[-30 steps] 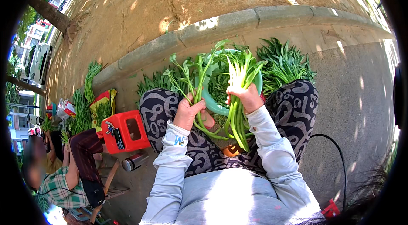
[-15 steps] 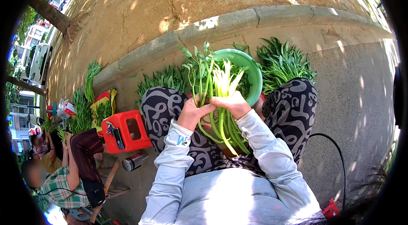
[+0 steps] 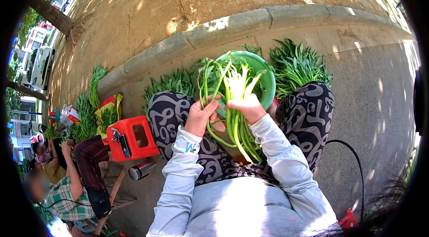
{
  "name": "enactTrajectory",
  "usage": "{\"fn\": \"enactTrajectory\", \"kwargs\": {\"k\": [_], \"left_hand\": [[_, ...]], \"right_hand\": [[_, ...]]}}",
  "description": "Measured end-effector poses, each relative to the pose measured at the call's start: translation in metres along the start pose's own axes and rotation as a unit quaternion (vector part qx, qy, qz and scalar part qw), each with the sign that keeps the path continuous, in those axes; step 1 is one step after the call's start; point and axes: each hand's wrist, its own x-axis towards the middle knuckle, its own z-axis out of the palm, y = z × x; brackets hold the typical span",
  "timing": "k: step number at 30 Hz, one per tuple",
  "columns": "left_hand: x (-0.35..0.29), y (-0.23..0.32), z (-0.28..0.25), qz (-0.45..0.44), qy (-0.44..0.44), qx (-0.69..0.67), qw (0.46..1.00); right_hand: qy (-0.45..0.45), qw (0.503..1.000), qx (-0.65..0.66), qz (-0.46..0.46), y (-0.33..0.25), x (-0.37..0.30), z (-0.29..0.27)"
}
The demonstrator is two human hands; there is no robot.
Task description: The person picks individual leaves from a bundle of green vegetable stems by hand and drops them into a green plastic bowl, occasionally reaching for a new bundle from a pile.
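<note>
In front of my lap, my right hand is closed round a bunch of long green stalks that look like water spinach. Their pale ends stick up in bright sun and the other ends hang down. My left hand, just apart from it, pinches a few leafy stems between thumb and fingers, with the leaves on top. Beyond both hands stands a light green basin, partly hidden by the stalks, with greens in it. Leafy greens lie by my left knee, and a bigger pile lies beyond my right knee.
At left are a red plastic stool with tools on it, a metal flask and a yellow-red bag of greens. A seated person in a plaid shirt works there. A stone kerb crosses ahead; a black cable lies at right.
My hands have moved slightly apart. The leafy stems in my left hand have tipped and shifted against the bunch, which stays in my right hand.
</note>
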Motion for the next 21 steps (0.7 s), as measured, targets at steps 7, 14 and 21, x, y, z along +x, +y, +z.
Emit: {"fn": "enactTrajectory", "kwargs": {"k": [7, 14, 21], "left_hand": [[0.001, 0.005, -0.009, -0.022, 0.01, -0.088, 0.996], [0.001, 0.005, -0.011, -0.079, -0.079, -0.133, 0.985], [0.0, 0.004, -0.01, -0.107, -0.114, -0.128, 0.979]], "right_hand": [[-0.012, 0.999, 0.036, 0.032, -0.006, 0.0, -0.008], [-0.036, 0.999, -0.01, 0.013, -0.01, 0.0, -0.004], [-0.063, 0.998, -0.007, 0.005, -0.011, -0.002, 0.004]]}}
